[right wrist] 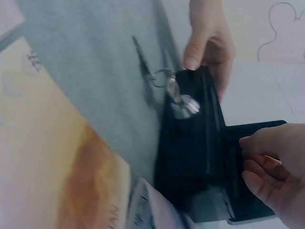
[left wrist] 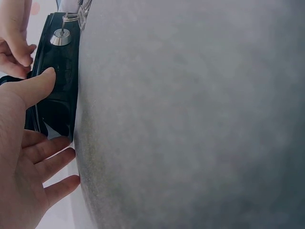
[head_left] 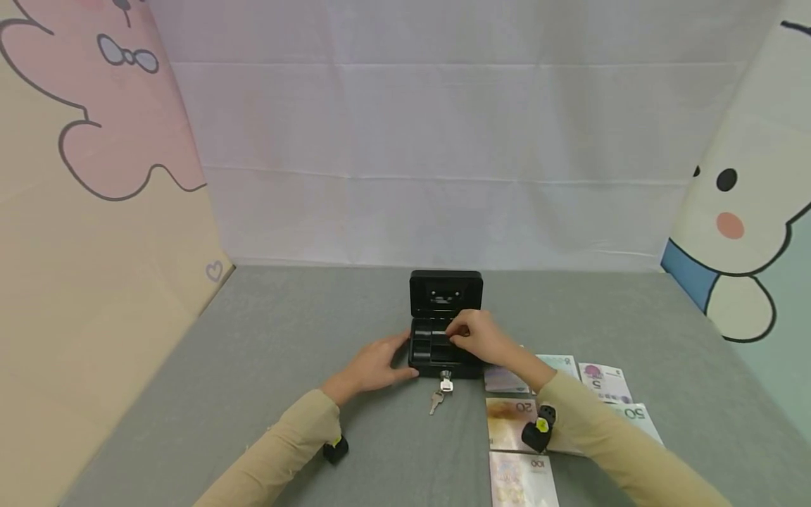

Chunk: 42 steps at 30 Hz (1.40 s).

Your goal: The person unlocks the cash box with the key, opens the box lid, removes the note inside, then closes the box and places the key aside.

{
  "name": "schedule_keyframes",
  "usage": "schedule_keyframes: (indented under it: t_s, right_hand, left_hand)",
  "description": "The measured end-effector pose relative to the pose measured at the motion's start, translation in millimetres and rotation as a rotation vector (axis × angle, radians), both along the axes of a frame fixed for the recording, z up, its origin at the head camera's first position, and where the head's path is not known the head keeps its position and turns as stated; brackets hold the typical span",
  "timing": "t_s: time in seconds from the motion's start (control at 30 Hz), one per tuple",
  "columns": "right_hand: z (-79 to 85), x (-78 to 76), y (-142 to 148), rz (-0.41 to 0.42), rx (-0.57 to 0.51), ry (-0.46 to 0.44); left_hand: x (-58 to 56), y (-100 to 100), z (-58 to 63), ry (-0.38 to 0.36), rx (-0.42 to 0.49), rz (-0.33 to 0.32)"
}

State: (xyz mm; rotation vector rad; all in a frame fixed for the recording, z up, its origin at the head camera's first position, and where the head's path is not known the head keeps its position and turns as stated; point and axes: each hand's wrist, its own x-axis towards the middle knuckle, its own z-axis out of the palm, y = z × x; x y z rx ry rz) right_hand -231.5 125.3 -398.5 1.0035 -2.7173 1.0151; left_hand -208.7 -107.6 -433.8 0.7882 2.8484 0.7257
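A small black cash box [head_left: 421, 370] stands on the table with its lid [head_left: 446, 290] raised at the back. Dark tray compartments [head_left: 421, 332] show inside. My left hand [head_left: 374, 364] rests against the box's left side, its fingers spread and the thumb touching the front. Over the inside, my right hand [head_left: 484, 338] has thumb and forefinger together at a thin pale handle [head_left: 439, 332] on the tray; the fingers partly hide this grip. From the front lock [left wrist: 61, 37] hangs a key ring with a spare key [head_left: 437, 402].
Right of the box lie several banknotes, among them a brown 20 note [head_left: 507, 422], a 100 note [head_left: 522, 482], a purple 5 note [head_left: 606, 382] and a green 50 note [head_left: 638, 419]. My right forearm passes over some. A white cloth wall [head_left: 431, 211] stands behind the grey table [head_left: 304, 317].
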Motion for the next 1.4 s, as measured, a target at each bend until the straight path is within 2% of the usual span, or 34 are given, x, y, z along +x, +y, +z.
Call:
schedule_keyframes:
  t_s: [0.23, 0.27, 0.37, 0.6, 0.93, 1.17, 1.4]
  right_hand:
    - [8.8, -5.3, 21, 0.009, -0.123, 0.008]
    - [4.6, -9.5, 26, 0.027, -0.155, 0.023]
    - [5.6, -11.4, 34, 0.025, -0.194, 0.022]
    - [12.9, -10.7, 44, -0.136, -0.149, -0.064]
    - [7.3, -21.7, 60, -0.216, -0.209, -0.084]
    - [6.9, -26.9, 63, -0.279, -0.235, -0.111]
    - [8.5, -31.3, 58, -0.306, -0.215, -0.182]
  left_hand:
    - [-0.9, -1, -2.2, 0.03, -0.009, -0.012]
    - [-0.7, -1, -1.9, 0.03, -0.008, -0.016]
    - [-0.5, -1, -0.6, 0.019, -0.01, -0.015]
    - [-1.9, -3, -0.5, 0.032, -0.003, -0.017]
    - [-3.2, -5, 4.4, 0.029, -0.012, -0.002]
    - [-16.0, -7, 22.3, 0.015, 0.018, 0.028]
    - [-41.4, -8, 37.6, 0.071, 0.049, 0.08]
